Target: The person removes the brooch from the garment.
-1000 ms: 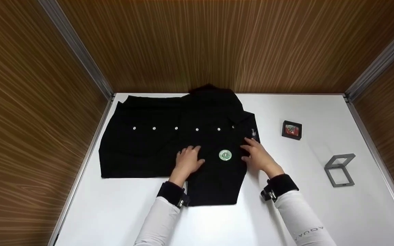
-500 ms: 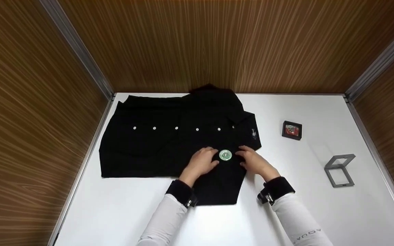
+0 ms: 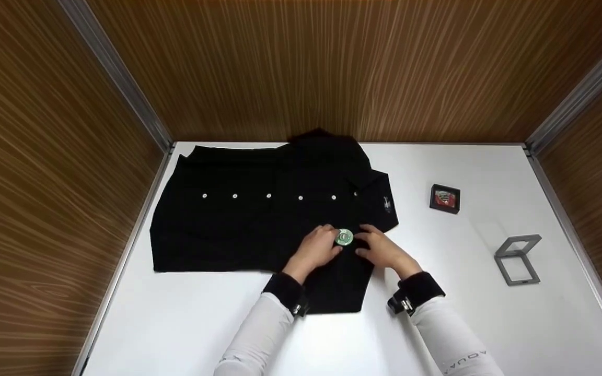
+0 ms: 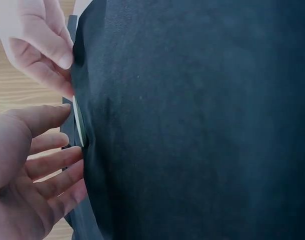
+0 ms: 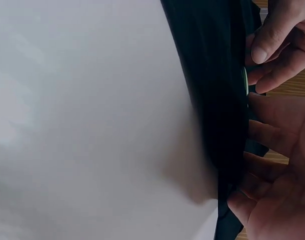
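Note:
A black short-sleeved shirt (image 3: 228, 230) with white buttons lies spread out, its collar to the right. On its chest is a round green and white badge (image 3: 344, 237), seen edge-on in the left wrist view as a thin pale disc (image 4: 79, 121). My left hand (image 3: 313, 249) is at the badge's left side, a fingertip overlapping its edge, fingers loosely bent. Just right of the badge, my right hand (image 3: 382, 249) rests on the cloth with its fingers spread. In the right wrist view the right fingers (image 5: 267, 136) lie along the shirt, with the left hand (image 5: 287, 47) beyond.
To the right on the white table (image 3: 478, 324) sits a small black box (image 3: 445, 199) with a red picture. A grey hinged frame (image 3: 524, 282) stands unfolded closer to the right edge. Wood-grain panels (image 3: 301, 68) rise around the table.
My left hand has moved right across the shirt, up to the badge's edge. My right hand has shifted left from the collar towards the badge. The shirt and badge lie where they were.

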The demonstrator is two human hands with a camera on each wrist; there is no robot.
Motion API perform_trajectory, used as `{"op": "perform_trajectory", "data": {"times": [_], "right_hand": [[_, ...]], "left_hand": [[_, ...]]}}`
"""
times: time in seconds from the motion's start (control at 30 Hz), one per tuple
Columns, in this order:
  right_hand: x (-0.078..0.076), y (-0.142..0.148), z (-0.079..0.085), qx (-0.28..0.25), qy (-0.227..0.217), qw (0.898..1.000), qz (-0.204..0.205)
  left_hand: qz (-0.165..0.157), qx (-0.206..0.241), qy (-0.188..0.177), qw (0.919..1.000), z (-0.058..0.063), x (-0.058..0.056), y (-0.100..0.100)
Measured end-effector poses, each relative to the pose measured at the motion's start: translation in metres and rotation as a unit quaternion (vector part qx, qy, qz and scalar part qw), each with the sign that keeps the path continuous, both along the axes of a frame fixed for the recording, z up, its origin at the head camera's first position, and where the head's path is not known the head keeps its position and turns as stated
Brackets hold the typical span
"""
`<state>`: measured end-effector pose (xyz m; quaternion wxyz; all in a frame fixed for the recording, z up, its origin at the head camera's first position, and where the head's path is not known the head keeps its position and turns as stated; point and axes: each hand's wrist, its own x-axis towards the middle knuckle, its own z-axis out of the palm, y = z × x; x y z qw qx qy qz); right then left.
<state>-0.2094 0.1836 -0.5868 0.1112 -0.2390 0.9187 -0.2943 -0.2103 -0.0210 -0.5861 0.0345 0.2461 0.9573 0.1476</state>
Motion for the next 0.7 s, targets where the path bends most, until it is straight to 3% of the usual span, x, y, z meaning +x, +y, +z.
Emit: {"op": "perform_trajectory", "data": {"times": [0.43, 0.7], "right_hand": [[0.0003, -0.0041, -0.0003, -0.047, 0.002, 0.999, -0.011], [0.0001, -0.0042, 0.0000, -0.079, 0.008, 0.997, -0.012]], "left_hand": [[-0.001, -0.004, 0.019, 0.9998, -0.0034, -0.0027, 0.0069], [0.026, 0.056, 0.023, 0.9978, -0.0053, -0.0011, 0.0083]]}}
